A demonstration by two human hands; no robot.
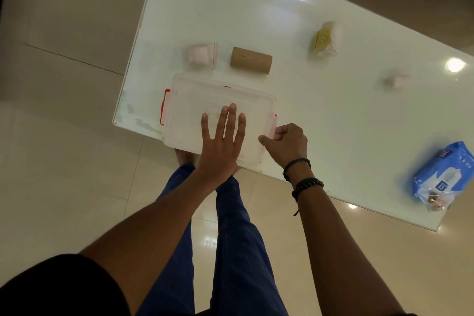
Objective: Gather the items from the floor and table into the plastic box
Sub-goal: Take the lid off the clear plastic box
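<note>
A clear plastic box (195, 100) with its lid on and red side clasps sits at the near left corner of the white table (256, 7). My left hand (221, 143) lies flat on the lid, fingers spread. My right hand (287, 142) pinches the box's right edge at the red clasp (275, 116). Behind the box lie a cardboard tube (250, 60) and a small clear bag with pinkish contents (201, 55). Farther right are a white packet with a yellow label (325, 38), a small pale lump (396, 81) and a blue wipes pack (443, 177).
A small clear bag with something brown inside (434, 201) lies against the wipes pack at the table's near edge. Glossy beige floor tiles (64, 161) surround the table. My legs in blue trousers (230, 238) stand at the table's near edge under the box.
</note>
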